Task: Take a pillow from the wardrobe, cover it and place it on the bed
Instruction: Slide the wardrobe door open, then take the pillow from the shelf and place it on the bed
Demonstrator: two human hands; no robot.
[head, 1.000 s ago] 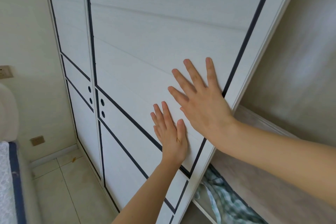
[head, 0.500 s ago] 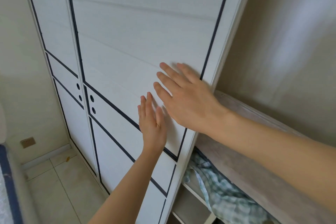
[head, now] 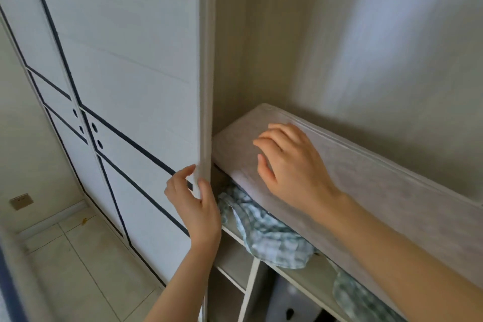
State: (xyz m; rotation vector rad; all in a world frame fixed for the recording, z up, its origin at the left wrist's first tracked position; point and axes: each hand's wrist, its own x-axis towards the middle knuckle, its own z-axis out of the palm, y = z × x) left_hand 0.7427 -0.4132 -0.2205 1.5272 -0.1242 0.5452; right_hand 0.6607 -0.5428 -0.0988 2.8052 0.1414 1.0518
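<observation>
The white sliding wardrobe door (head: 136,81) with dark trim stands pushed to the left, and the wardrobe's inside shows on the right. My left hand (head: 196,204) pinches the door's right edge, fingers on its face and thumb round the edge. My right hand (head: 287,165) hovers with relaxed, loosely bent fingers over the grey wooden shelf (head: 366,204), holding nothing. Under that shelf a green-and-white checked fabric (head: 266,232) lies crumpled on a lower shelf (head: 235,261). No pillow shape is plain to see.
A second white door panel (head: 52,60) with round finger holes stands further left. Pale floor tiles (head: 86,269) lie below it, with a wall socket (head: 21,201) low on the left wall. A dark-edged mattress corner (head: 7,282) shows at bottom left.
The door has slid left, opening the wardrobe wider. My left hand moved from the door's face to pinch its edge. My right hand left the door and now hangs over the shelf.
</observation>
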